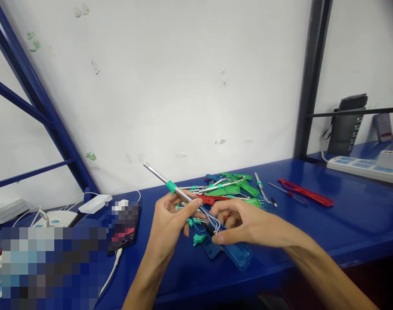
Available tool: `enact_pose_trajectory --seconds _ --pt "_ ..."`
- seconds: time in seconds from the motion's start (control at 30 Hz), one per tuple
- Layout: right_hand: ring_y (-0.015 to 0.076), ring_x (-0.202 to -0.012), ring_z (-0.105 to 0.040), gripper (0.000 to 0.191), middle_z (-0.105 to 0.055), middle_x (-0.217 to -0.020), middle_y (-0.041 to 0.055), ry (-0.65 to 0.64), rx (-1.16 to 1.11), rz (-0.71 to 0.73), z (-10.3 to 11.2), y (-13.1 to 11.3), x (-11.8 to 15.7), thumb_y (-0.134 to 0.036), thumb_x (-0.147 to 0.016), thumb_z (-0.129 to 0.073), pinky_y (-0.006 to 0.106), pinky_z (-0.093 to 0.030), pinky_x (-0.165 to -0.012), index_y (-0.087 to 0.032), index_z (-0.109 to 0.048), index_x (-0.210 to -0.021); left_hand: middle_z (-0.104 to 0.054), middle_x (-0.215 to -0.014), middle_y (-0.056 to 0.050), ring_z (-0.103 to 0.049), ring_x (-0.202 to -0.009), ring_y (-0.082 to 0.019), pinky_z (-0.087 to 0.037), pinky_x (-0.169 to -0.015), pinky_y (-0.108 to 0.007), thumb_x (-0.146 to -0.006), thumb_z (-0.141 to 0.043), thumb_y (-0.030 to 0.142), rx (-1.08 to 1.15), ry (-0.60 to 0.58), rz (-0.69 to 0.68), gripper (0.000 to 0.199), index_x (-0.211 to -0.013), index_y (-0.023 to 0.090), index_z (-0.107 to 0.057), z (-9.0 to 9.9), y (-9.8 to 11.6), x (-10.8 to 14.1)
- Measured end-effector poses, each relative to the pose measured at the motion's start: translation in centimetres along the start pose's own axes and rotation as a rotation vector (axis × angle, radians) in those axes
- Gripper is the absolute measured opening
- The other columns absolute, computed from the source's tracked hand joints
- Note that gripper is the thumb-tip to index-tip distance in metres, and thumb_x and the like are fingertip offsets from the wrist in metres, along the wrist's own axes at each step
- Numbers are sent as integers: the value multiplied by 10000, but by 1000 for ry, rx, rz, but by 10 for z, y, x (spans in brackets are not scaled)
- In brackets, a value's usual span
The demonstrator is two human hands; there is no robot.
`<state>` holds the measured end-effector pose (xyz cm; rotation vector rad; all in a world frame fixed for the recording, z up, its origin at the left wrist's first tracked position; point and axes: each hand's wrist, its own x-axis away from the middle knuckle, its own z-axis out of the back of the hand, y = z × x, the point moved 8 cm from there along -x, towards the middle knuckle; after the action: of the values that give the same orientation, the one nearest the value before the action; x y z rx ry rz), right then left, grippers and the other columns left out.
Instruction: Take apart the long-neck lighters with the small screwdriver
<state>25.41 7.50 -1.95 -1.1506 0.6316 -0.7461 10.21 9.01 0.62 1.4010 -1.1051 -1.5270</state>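
Note:
My left hand (175, 215) is closed round a metal rod (157, 175) with a green collar, which points up and to the left. At the rod's lower end, my right hand (238, 219) pinches thin wires and a small black part (209, 230) against a translucent blue plastic handle (238, 255). The handle slants down to the right beneath my right hand. Small green plastic pieces (199, 239) and another blue shell (211, 248) lie on the table just below the hands.
Behind my hands is a pile of green handles (248, 187) and metal rods. To the right lie a red handle (312, 194) and a screwdriver (295, 196). A phone (131, 230) and cables are at left, a power strip (364, 169) at far right.

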Motion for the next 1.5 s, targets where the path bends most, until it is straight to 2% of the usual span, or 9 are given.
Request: enact_pose_trajectory --seconds 0.23,0.4,0.53,0.67,0.83,1.03,1.17,1.37,1.5 --pt "114 -625 -399 336 -442 -696 -66 19 73 25 0 -3 3 -480 -819 -816 245 -314 -571 -233 -663 -989 -678 -885 -23 -758 -616 -181 -409 -330 -143 -789 -853 361 -29 37 -39 315 -937 154 -667 0 6 4" --pt "129 -663 -444 387 -517 -742 -49 28 100 6 0 -2 6 -483 -850 -788 248 -341 -589 -248 -688 -1140 -669 -906 -29 -770 -653 -193 -410 -345 -145 -825 -828 371 -46 21 -50 293 -934 153 -667 0 4 1" --pt "109 -629 -390 300 -479 -718 -59 23 157 26 1 -10 11 -458 -869 -778 237 -333 -586 -235 -711 -1058 -652 -887 -17 -772 -666 -189 -402 -346 -138 -842 -815 370 -49 20 -56 275 -929 157 -666 0 4 1" --pt "128 -697 -503 317 -597 -794 -25 40 138 58 1 -14 11 -511 -897 -728 242 -403 -637 -236 -723 -1055 -657 -888 -22 -768 -659 -188 -413 -346 -143 -850 -800 376 -50 20 -53 270 -930 154 -669 0 4 2" --pt "170 -730 -614 359 -696 -820 16 66 135 23 -2 -4 6 -558 -904 -699 265 -461 -651 -224 -687 -1037 -692 -897 -36 -757 -635 -187 -447 -344 -156 -824 -814 380 -67 37 -54 299 -954 154 -668 -2 6 3" --pt "182 -718 -610 263 -695 -810 8 181 361 38 2 -3 9 -490 -950 -660 279 -426 -627 -238 -670 -1022 -709 -921 -45 -773 -647 -208 -469 -348 -165 -798 -833 371 -94 66 -51 312 -940 149 -663 -3 5 4" --pt "233 -840 -623 277 -697 -899 18 213 533 10 1 -2 14 -518 -982 -599 311 -420 -688 -271 -650 -1095 -722 -888 -43 -775 -646 -218 -491 -359 -180 -785 -831 361 -83 68 -43 304 -935 153 -668 -3 2 3" --pt "287 -947 -614 261 -681 -996 51 257 634 -42 -3 1 17 -485 -1019 -529 358 -404 -760 -285 -614 -1165 -703 -808 -23 -768 -646 -223 -500 -369 -190 -764 -834 358 -68 94 -25 304 -923 158 -670 -5 -1 2" --pt "288 -948 -616 223 -685 -1016 59 260 659 -35 -6 0 15 -448 -1031 -503 361 -400 -756 -267 -610 -1105 -708 -762 -22 -741 -632 -203 -484 -382 -182 -770 -825 369 -65 118 -21 294 -911 167 -665 -6 -2 5"
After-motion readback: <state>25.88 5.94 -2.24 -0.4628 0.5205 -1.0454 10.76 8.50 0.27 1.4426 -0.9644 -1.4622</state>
